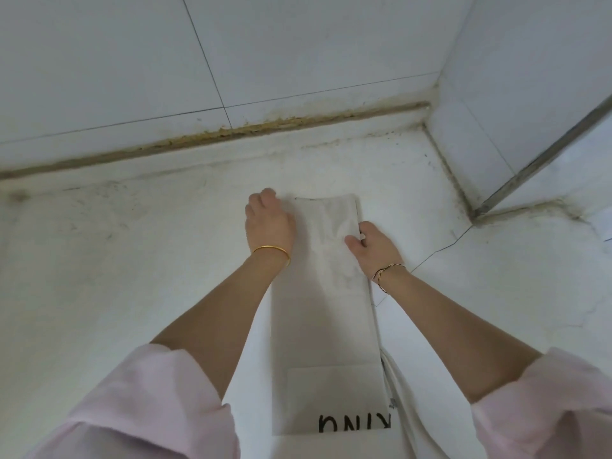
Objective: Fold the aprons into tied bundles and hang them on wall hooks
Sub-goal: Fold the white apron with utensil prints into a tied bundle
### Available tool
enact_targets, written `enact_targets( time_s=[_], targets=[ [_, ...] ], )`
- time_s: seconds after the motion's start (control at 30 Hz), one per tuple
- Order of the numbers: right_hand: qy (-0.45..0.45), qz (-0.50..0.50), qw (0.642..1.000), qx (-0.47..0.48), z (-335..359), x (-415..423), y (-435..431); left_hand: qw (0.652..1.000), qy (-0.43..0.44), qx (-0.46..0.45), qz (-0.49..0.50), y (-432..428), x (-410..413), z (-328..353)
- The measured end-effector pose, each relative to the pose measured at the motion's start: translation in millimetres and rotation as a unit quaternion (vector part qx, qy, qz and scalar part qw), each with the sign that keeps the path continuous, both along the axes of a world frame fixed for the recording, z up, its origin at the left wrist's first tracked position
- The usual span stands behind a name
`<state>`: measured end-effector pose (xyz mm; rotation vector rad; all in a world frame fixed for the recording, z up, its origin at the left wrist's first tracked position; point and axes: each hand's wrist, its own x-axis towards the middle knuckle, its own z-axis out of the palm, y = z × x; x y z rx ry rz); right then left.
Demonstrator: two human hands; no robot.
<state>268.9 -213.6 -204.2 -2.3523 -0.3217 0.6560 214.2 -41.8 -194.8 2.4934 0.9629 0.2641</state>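
The worktop [132, 260] is a white surface that meets a tiled wall [298, 44] along its far edge. A stained, brownish joint [231, 130] runs the length of that edge.

Your left sleeve [142, 409] is pink and pushed up above the forearm. Your left hand [270, 223] sits at the far left corner of the apron [324, 326], with a gold bangle [271, 251] on the wrist. The fingers of this hand are curled together and turned down against the apron's left edge. Whether they pinch the cloth or only press on it cannot be told from this view.

The apron lies flat on the worktop, folded into a long narrow strip. It runs from the near edge toward the far edge, right of the worktop's middle. Black letters [351, 422] are printed across its near end.

Your right hand [372, 245] grips the apron's right edge, nearer to you than the left hand. The thumb lies on top of the cloth and the fingers are curled round the edge beneath it. A braided cord bracelet [387, 271] circles this wrist.

A white strap [400, 392] trails off the apron's near right side, close to the worktop's near edge. A thin crack [440, 251] crosses the worktop to the right of the right hand. Your right sleeve [546, 402] is pink and pushed up likewise.
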Motion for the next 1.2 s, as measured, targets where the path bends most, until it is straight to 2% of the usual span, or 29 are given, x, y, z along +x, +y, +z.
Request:
enact_targets(
  time_s=[0.03,0.07,0.13,0.2,0.27,0.53,0.67,0.73,0.83,0.9,0.97,1.07,1.2],
  targets=[
    [0.002,0.006,1.0,-0.013,1,0,2,0.996,0.003,0.076,-0.041,0,7,1],
    [0.005,0.01,1.0,-0.024,1,2,3,0.989,0.016,0.107,-0.104,-1,15,4],
    [0.012,0.009,0.999,-0.029,3,4,5,0.969,0.06,0.082,-0.225,-5,35,9],
    [0.019,0.008,0.999,-0.027,4,6,5,0.95,0.133,0.066,-0.274,-9,55,8],
    [0.025,0.003,0.999,-0.026,3,6,4,0.944,0.173,0.056,-0.277,-10,68,6],
    [0.027,-0.018,0.999,-0.031,-3,11,6,0.933,0.179,0.029,-0.311,-4,78,2],
    [0.014,-0.014,0.999,-0.039,-1,8,5,0.936,0.154,-0.045,-0.314,-4,81,7],
    [0.0,-0.007,0.999,-0.043,-1,6,5,0.928,0.184,-0.093,-0.309,-4,84,11],
    [0.008,-0.028,0.999,-0.034,-1,4,5,0.915,0.223,-0.053,-0.333,-3,87,13],
    [0.03,-0.078,0.997,-0.002,1,2,4,0.913,0.198,-0.032,-0.356,-1,87,12],
    [0.03,-0.103,0.994,-0.014,2,1,1,0.917,0.158,-0.061,-0.362,1,85,11],
    [0.004,-0.091,0.993,-0.069,3,2,-4,0.921,0.117,-0.103,-0.357,4,87,10],
    [-0.013,-0.079,0.996,-0.031,4,3,-10,0.933,0.075,-0.135,-0.325,4,93,10]
  ],
)
